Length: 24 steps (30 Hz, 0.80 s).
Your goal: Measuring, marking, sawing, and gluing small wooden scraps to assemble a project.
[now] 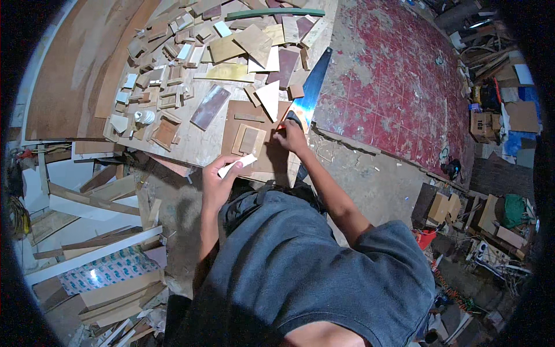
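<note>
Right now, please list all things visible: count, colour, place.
Worktable: one, pale, ahead
Board: one, brown, on table
Layered block: one, tan, on board
Short bar: one, cream, over board
Saw: one, blue, table's right
Offcuts: many, mixed colours, table's far half
Small assemblies: many, brown, table's left
Curved strip: one, green, far edge
Roll: one, white, table's left
Scraps: many, brown and white, left
Tiles: many, red, right
Clutter: uncountable, mixed, far right
Shirt: one, dark, below
Left hand: one, bare, holding short bar
Right hand: one, bare, at saw

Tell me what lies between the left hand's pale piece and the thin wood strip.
The head view shows a light wooden piece with a darker rectangle at its middle.
</note>
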Each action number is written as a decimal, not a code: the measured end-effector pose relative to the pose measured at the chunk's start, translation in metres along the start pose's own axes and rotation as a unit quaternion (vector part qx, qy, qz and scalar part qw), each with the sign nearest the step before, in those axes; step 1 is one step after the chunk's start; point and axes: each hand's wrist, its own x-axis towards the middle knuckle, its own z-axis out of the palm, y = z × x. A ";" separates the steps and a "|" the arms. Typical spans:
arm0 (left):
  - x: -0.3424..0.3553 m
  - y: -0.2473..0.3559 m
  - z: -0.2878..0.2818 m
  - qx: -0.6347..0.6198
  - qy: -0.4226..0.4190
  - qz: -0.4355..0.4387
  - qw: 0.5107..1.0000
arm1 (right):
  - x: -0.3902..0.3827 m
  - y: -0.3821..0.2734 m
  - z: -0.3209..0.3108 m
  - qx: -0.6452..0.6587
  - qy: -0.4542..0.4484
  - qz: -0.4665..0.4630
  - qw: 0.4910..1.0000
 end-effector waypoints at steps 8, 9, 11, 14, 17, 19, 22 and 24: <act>-0.033 -0.014 -0.017 0.015 0.048 -0.034 0.998 | -0.003 0.011 0.054 -0.148 -0.007 0.141 0.979; -0.035 -0.014 -0.017 0.015 0.044 -0.031 0.998 | -0.003 0.018 0.053 -0.149 -0.002 0.144 0.978; -0.038 -0.014 -0.016 0.018 0.035 -0.050 0.998 | -0.003 0.032 0.050 -0.127 -0.022 0.126 0.984; -0.043 -0.015 -0.016 0.002 0.029 -0.039 0.999 | 0.000 0.040 0.041 -0.098 -0.044 0.128 0.986; -0.050 -0.018 -0.022 -0.008 0.042 -0.052 0.998 | -0.003 0.019 0.028 -0.069 0.015 0.074 0.995; -0.048 -0.016 -0.021 -0.026 0.044 -0.066 0.997 | -0.006 0.018 0.017 -0.084 0.021 0.070 0.994; -0.046 -0.022 -0.018 -0.019 0.034 -0.052 0.998 | -0.008 0.012 0.001 -0.124 0.016 0.053 0.991; -0.043 -0.024 -0.015 -0.004 0.032 -0.028 0.999 | -0.008 0.005 -0.009 -0.167 0.008 0.061 0.984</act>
